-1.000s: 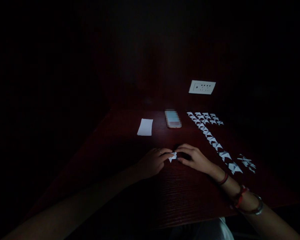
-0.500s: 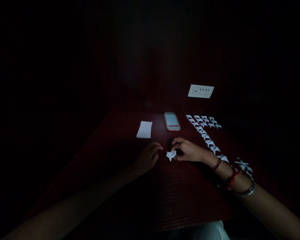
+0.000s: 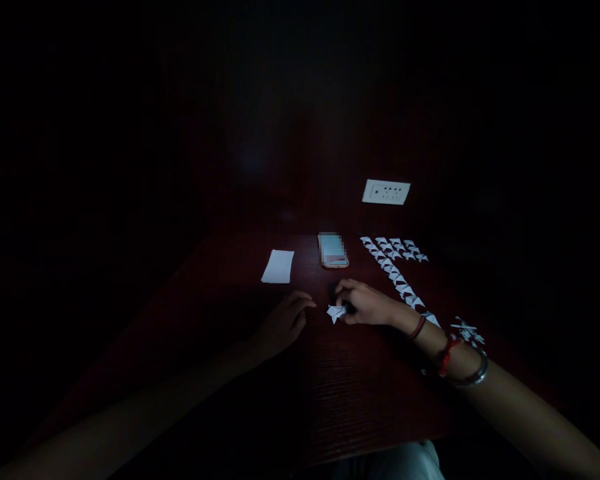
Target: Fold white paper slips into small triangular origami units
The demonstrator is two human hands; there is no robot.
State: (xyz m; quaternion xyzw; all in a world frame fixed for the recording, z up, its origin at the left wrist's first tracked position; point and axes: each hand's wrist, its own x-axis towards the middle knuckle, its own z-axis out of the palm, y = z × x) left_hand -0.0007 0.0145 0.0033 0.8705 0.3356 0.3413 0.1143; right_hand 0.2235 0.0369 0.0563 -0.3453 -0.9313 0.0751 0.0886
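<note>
A small folded white paper star [image 3: 335, 313] is at the middle of the dark red table [image 3: 330, 393]. My right hand [image 3: 364, 304] has it pinched at its right side between thumb and fingers. Just to the left is my left hand [image 3: 286, 325], with nothing in it, its fingers loosely stretched toward the star but apart from it. Rows of similar folded paper stars [image 3: 393, 272] lie beyond my right forearm, which hides part of the nearest one.
Behind my left hand lies a stack of white paper [image 3: 279, 267]. A phone [image 3: 333, 251] with a blurred screen rests to its right. Thin paper scraps [image 3: 467, 331] are heaped beside my right forearm. A white socket plate [image 3: 387, 192] is on the wall.
The view has turned slightly, so everything on the table appears a little farther left. My right hand still grips the paper star, and my left hand stays beside it.
</note>
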